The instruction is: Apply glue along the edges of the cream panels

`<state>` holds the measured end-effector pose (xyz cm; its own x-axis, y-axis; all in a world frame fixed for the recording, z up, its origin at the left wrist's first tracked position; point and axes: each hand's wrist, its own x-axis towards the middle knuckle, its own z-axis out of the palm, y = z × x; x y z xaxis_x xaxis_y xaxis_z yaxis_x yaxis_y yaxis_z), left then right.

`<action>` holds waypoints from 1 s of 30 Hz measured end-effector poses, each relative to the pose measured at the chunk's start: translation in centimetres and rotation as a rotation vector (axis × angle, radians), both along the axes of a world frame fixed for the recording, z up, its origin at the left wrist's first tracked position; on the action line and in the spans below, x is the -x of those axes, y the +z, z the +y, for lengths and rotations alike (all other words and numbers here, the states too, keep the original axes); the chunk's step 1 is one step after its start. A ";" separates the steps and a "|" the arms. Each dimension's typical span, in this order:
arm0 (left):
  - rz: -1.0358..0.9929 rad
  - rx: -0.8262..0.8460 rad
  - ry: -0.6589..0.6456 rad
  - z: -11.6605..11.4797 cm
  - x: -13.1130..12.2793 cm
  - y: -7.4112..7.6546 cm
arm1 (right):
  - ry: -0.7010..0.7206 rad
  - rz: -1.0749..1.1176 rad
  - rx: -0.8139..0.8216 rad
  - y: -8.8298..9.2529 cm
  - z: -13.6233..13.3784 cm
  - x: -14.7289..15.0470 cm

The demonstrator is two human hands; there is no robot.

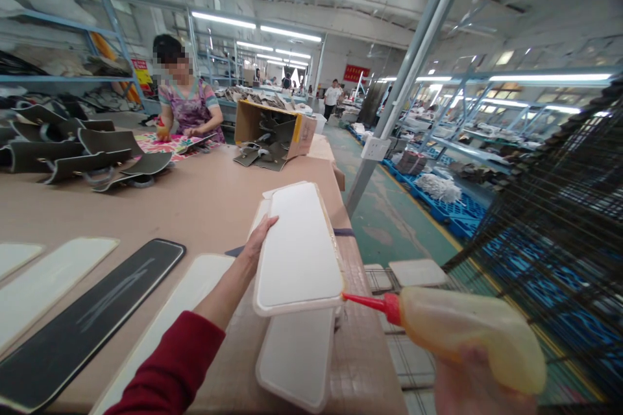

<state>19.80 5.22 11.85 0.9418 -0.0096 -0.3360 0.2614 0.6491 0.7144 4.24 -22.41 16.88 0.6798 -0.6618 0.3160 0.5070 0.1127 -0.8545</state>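
While tight in left grip (261,235), white panel (300,249), red nozzle (374,303) at corner; bottle (457,321) tight in right grip (464,382).

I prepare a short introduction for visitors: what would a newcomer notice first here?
The yellowish bottle in the right hand stands out, its red tip at the near right corner of the white board in the left hand. At left, a black board lies on the brown table.
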 end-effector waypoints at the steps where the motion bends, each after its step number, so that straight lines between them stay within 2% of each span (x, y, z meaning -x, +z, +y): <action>1: 0.006 -0.026 0.015 0.0 0.1 0.0 | -0.029 -0.019 -0.031 0.0 0.2 0.0; 5: -0.017 -0.049 0.022 -0.1 0.3 -0.4 | -0.166 -0.069 -0.115 -0.2 1.0 -0.4; 10: -0.032 -0.016 0.028 -0.2 0.6 -0.9 | -0.189 -0.079 -0.172 -1.4 1.0 -0.8; 16: -0.028 0.011 0.094 -0.4 0.9 -0.7 | -0.207 -0.017 -0.271 -2.8 0.7 -0.2; 25: -0.003 0.043 0.133 -0.6 0.9 -0.8 | -0.218 -0.035 -0.261 -1.4 1.6 0.0; 27: -0.006 0.048 0.146 -0.7 0.9 -1.0 | -0.196 -0.026 -0.263 -1.9 1.5 0.1; 30: -0.044 0.054 0.169 -0.8 0.6 -1.2 | -0.146 0.005 -0.282 -3.8 1.9 0.4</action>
<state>19.19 4.38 10.61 0.9452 0.1330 -0.2981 0.1152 0.7186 0.6859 3.79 -20.53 13.06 0.5724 -0.8134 0.1033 0.5311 0.2718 -0.8025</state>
